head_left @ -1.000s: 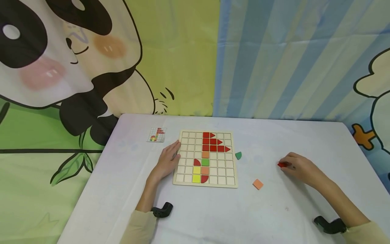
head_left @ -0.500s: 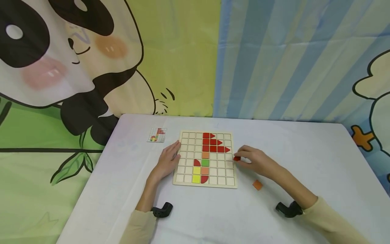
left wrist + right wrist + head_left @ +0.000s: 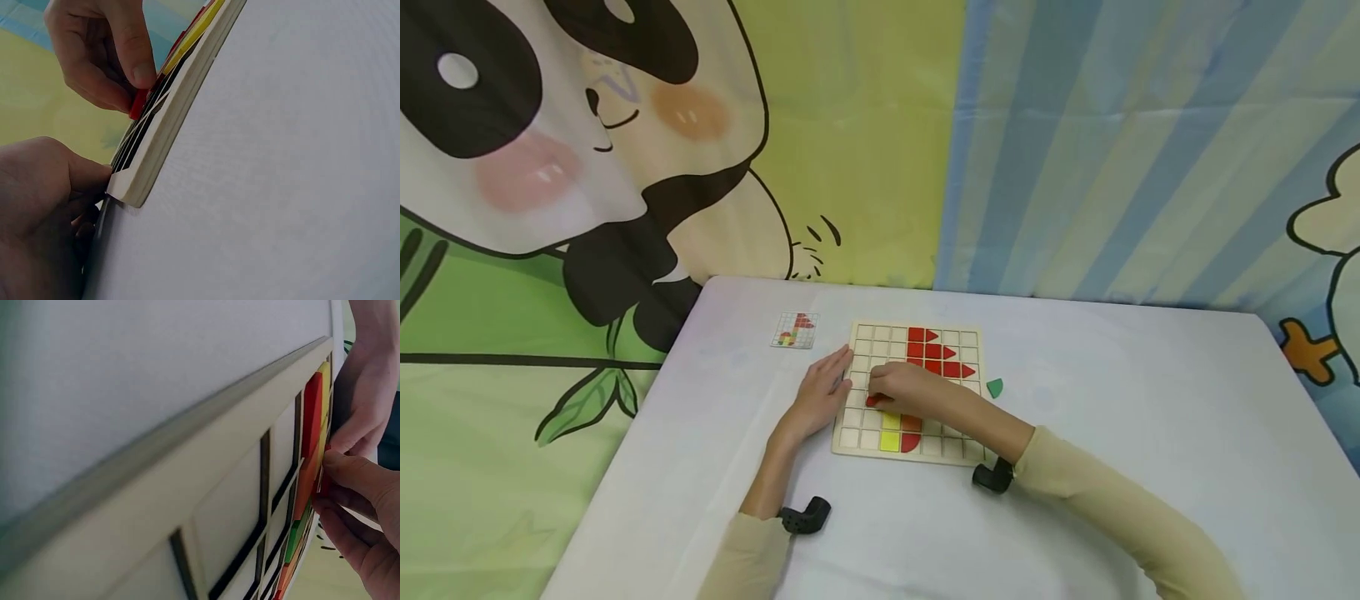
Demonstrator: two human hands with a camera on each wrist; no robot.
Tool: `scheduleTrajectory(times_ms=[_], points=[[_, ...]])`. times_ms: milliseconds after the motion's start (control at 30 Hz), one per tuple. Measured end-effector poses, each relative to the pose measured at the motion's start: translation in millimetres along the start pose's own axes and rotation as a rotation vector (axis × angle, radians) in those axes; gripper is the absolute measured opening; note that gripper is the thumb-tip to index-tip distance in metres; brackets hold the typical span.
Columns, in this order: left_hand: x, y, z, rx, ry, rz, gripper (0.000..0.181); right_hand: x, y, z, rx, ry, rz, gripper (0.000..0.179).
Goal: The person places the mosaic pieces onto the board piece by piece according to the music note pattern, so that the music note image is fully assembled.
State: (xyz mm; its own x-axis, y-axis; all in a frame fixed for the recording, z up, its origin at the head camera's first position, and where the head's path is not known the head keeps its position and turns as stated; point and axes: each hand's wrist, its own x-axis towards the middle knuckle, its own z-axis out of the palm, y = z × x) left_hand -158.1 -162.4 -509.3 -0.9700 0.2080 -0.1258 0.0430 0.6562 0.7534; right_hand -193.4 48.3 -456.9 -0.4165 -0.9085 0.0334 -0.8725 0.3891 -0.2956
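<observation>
A pale wooden grid board [image 3: 910,457] lies on the white table, with red, yellow and orange pieces set in its squares. My right hand [image 3: 913,390] reaches over its left half and pinches a small red piece [image 3: 872,401] between thumb and fingers, low over the squares. In the left wrist view this red piece [image 3: 138,105] is tilted, close to the board's surface. My left hand [image 3: 818,398] rests along the board's left edge, fingers extended and thumb touching the edge. The right hand covers several middle squares; the green square [image 3: 292,544] shows in the right wrist view.
A small pattern card [image 3: 794,330] with a coloured grid lies behind my left hand. A green quarter-round piece [image 3: 995,387] sits just right of the board. A printed cloth [image 3: 865,150] hangs behind the table.
My right hand has carried the red piece leftward from the table's right side to over the board. Its forearm now covers the spot of the loose orange square. The left hand stays put.
</observation>
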Motion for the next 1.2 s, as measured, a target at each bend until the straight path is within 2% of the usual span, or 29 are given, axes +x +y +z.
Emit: scheduleTrajectory(times_ms=[333,500,667,767,867,967,1100,1200], points=[[-0.5,-0.2,-3.0,0.01,0.022,0.01,0.057,12.4,-2.6,-2.6,-0.063,-0.105,0.037,0.007],[0.3,1.8,-1.7,-0.004,0.028,-0.001,0.057,6.8,-3.8,-4.6,-0.108,-0.128,0.043,0.009],[-0.5,2.9,-0.9,-0.015,0.027,-0.021,0.057,1.3,-3.6,-6.0,-0.097,-0.141,0.033,0.013],[-0.6,1.8,0.3,-0.01,0.022,-0.028,0.057,-4.0,-4.7,-8.9,-0.08,-0.171,0.042,0.021],[-0.9,0.4,1.6,0.0,0.017,-0.033,0.057,-14.7,-7.2,-14.1,-0.02,-0.21,0.089,0.042],[-2.0,-0.1,2.7,0.001,0.022,-0.039,0.057,-32.8,-8.0,-18.9,0.054,-0.186,0.142,0.06],[-3.0,1.0,3.5,-0.007,0.034,-0.041,0.057,-66.9,0.6,-24.6,0.096,-0.064,0.161,0.062],[-2.0,2.3,3.3,-0.015,0.035,-0.033,0.057,-96.4,11.6,-30.3,0.101,-0.007,0.213,0.059]])
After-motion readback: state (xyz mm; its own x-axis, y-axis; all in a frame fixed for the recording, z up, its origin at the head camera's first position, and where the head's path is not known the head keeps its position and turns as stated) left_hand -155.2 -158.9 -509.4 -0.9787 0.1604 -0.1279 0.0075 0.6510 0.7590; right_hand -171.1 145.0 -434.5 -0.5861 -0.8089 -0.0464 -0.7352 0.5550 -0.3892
